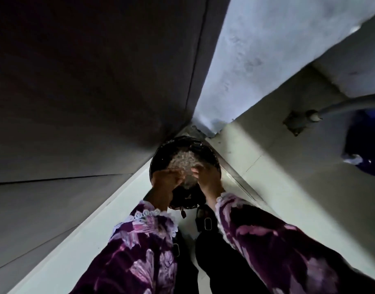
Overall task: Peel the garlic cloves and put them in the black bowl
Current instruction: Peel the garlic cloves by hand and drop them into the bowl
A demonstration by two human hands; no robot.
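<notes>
I look straight down at a round dark bin (161,153) standing in a floor corner, with a heap of pale papery garlic skins (183,159) inside. Over its near rim my left hand (164,181) and my right hand (209,180) grip a dark round vessel, apparently the black bowl (186,197), one hand at each side. The bowl tilts away from me, and pale skins (189,180) show at its far edge between my curled fingers. No separate garlic clove can be made out. Blur and dim light hide the fingertips.
A dark wall (87,92) runs along the left and a pale wall (256,49) on the right, meeting behind the bin. A grey pipe with a fitting (305,119) and a blue container (365,145) are at the right. My dark shoes (204,219) stand on pale floor (110,219).
</notes>
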